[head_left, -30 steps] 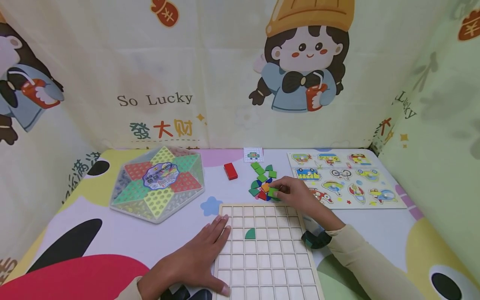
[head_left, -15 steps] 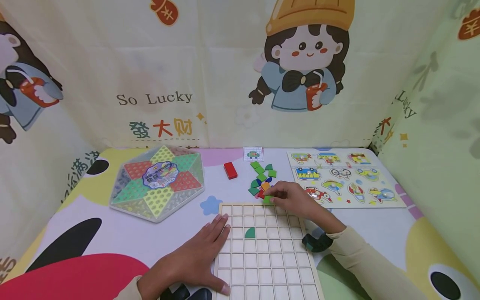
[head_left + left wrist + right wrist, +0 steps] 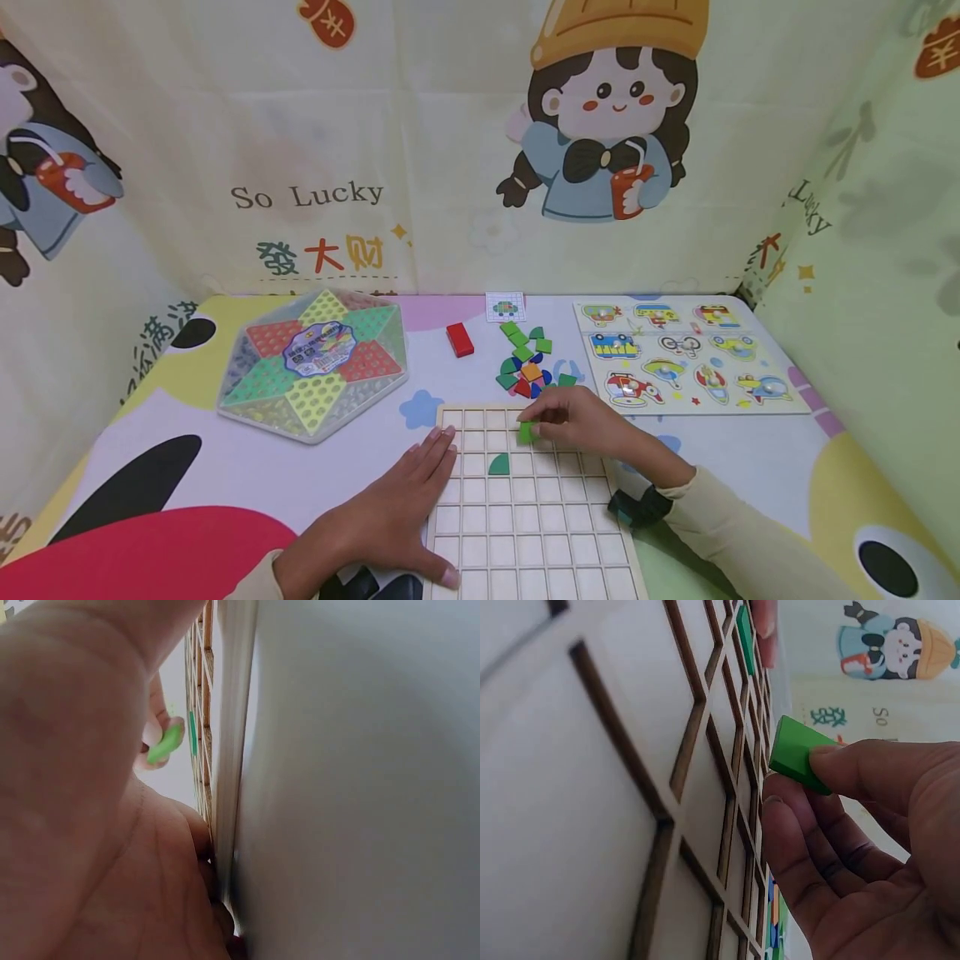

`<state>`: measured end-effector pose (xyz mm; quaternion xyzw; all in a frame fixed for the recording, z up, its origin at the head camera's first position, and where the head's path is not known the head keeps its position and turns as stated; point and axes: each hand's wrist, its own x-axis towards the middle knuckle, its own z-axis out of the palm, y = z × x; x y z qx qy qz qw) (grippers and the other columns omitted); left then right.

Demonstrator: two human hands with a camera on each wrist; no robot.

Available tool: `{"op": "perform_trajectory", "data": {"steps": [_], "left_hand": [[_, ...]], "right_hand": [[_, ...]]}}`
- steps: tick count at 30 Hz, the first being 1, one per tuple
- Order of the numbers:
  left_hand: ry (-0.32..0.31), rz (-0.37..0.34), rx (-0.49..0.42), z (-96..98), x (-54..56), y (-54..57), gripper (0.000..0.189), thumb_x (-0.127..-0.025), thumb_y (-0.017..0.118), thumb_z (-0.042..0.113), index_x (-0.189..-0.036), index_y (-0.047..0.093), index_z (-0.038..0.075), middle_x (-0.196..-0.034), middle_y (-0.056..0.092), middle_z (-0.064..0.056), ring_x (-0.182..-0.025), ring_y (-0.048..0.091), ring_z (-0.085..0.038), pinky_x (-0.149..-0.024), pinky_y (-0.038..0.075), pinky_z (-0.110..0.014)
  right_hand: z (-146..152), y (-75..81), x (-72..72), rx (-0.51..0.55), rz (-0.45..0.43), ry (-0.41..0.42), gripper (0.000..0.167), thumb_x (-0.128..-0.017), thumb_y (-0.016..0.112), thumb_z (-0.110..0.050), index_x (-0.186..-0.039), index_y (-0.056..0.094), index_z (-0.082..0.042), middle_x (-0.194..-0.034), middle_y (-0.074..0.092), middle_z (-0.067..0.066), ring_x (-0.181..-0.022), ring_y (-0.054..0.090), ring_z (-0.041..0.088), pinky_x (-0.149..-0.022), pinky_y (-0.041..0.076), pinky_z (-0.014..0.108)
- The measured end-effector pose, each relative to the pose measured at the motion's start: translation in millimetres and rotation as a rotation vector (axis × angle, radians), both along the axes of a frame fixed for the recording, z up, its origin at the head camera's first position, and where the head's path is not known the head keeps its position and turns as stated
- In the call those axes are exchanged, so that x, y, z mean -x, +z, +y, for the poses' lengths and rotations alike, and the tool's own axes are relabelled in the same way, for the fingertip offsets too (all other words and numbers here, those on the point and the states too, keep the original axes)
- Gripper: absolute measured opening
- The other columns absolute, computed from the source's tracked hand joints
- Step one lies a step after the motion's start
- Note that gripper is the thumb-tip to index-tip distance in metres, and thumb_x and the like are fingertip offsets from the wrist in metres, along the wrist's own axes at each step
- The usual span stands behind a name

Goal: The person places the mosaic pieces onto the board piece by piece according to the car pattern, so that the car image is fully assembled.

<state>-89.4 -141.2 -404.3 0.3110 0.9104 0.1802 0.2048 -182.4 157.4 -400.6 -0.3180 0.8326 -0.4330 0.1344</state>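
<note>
Well, green tile (image 3: pixel 796 752) in the right hand (image 3: pixel 579 422)

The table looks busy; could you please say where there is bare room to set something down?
Free patches: a wide one between the hexagonal box and left hand, a narrower one between that box and the red block. It is crowded just beyond the grid board, where loose tiles lie.

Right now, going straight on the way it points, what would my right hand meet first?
Probably the board; the green tile in your right hand would likely touch it first. Depth is unclear.
</note>
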Motion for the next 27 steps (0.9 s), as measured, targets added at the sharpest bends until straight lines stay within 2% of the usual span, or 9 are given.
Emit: {"op": "perform_trajectory", "data": {"steps": [7,11,18,22,27], "left_hand": [[0.001,-0.004,0.005,-0.2,0.2,0.6,0.129,-0.064,0.06,0.085,-0.156,0.015,0.006,-0.163,-0.003,-0.004,-0.147,-0.006,-0.025,-0.115,0.011,-0.051],[0.005,-0.007,0.005,0.7,0.3,1.1,0.129,-0.064,0.06,0.085,-0.156,0.016,0.006,-0.163,-0.003,-0.004,-0.147,-0.006,-0.025,-0.115,0.011,-0.051],[0.007,-0.004,0.003,1.9,0.1,0.9,0.129,-0.063,0.061,0.085,-0.156,0.016,0.006,-0.163,-0.003,-0.004,-0.147,-0.006,-0.025,-0.115,0.01,-0.051],[0.005,-0.009,-0.003,1.5,0.0,1.0,0.129,-0.064,0.061,0.084,-0.156,0.015,0.006,-0.163,-0.003,-0.004,-0.147,-0.006,-0.025,-0.115,0.01,-0.051],[0.004,-0.013,-0.005,0.4,0.1,0.7,0.129,-0.064,0.06,0.084,-0.156,0.015,0.006,-0.163,-0.003,-0.004,-0.147,-0.006,-0.025,-0.115,0.011,-0.051]], "right_hand": [[-7,1.3,-10.1,0.004,-0.038,0.074,0.02,-0.089,0.069,-0.001,-0.106,0.075,-0.008,-0.098,0.069,-0.004,-0.089,0.06,0.014,-0.076,0.052,0.026],[-10,0.8,-14.9,-0.002,-0.051,0.1,0.02,-0.089,0.069,-0.001,-0.104,0.076,-0.011,-0.096,0.068,-0.007,-0.086,0.062,0.012,-0.078,0.054,0.027],[-13,4.0,-21.8,-0.037,-0.059,0.099,0.018,-0.089,0.069,-0.002,-0.101,0.077,-0.014,-0.095,0.067,-0.009,-0.084,0.06,0.012,-0.074,0.053,0.026],[-15,4.9,-24.6,-0.06,-0.014,0.094,0.018,-0.088,0.07,-0.001,-0.1,0.077,-0.012,-0.092,0.067,-0.009,-0.082,0.059,0.01,-0.072,0.053,0.025],[-18,4.5,-29.3,-0.132,0.042,0.039,0.017,-0.088,0.07,-0.002,-0.101,0.077,-0.011,-0.091,0.066,-0.01,-0.078,0.055,0.007,-0.067,0.05,0.023]]}}
